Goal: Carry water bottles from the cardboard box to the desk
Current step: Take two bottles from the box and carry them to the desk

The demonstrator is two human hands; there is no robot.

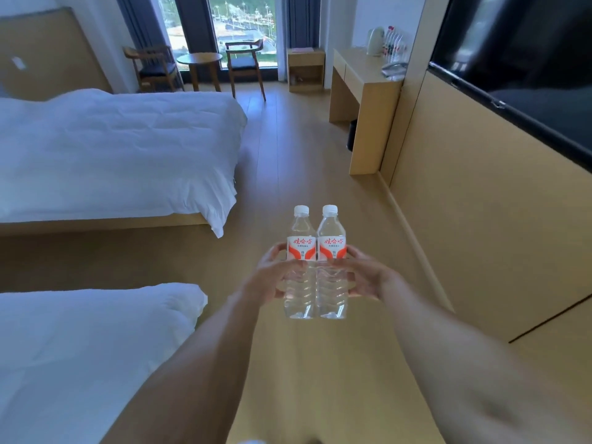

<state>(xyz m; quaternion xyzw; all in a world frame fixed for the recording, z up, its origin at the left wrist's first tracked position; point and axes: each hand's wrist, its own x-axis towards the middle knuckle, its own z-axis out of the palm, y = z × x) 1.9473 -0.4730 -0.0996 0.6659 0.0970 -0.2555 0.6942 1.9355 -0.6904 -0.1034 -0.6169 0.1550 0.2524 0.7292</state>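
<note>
Two bottles up, aisle open ahead.
Your left hand [272, 277] grips the left bottle [299, 267], your right hand [368, 277] the right bottle [331, 267]; clear ribbed plastic, white caps, sides touching, upright over smooth wooden floor [304, 161] between the bed [128, 149] edge and the wall panel; the bench [362, 84] stands far ahead, right.

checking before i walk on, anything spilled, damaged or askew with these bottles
Nothing stands out. The left bottle and right bottle are upright, capped and side by side, gripped by the left hand and right hand.
</note>
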